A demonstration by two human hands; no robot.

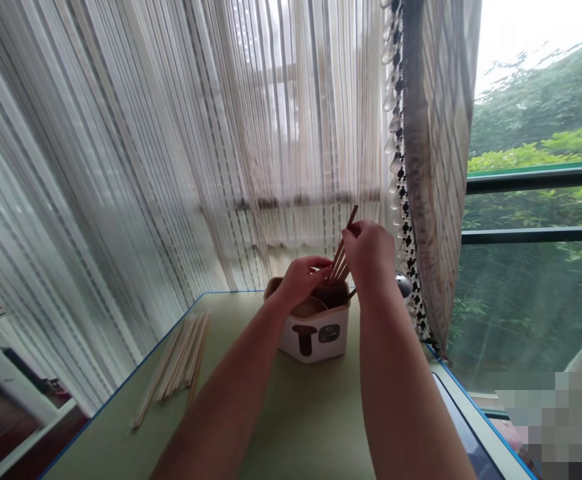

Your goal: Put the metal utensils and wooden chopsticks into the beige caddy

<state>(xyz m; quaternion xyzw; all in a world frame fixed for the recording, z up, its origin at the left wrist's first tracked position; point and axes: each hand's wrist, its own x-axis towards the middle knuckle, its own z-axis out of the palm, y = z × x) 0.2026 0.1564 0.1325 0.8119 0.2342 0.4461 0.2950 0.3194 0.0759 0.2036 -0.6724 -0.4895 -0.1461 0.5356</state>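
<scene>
A white holder with a brown rim (pixel 321 337) stands at the far part of the table, with a round brown piece (pixel 311 307) inside its near compartment. Several brown chopsticks (pixel 339 263) rise at a slant from its back part. My right hand (pixel 372 250) is closed around their upper ends, one tip poking out above the fingers. Over the holder's left side, my left hand (pixel 303 277) has thumb and fingertips pinched at the chopsticks' lower part. The exact contact of its fingertips is partly hidden. Several pale chopsticks (pixel 181 360) lie on the table to the left.
The pale green table (pixel 291 420) has a blue edge. A striped curtain (pixel 171 133) hangs right behind it. A rounded silver object (pixel 403 285) sits behind my right wrist. A flat, dark-bordered item (pixel 463 427) lies along the right edge, beside the window (pixel 531 300).
</scene>
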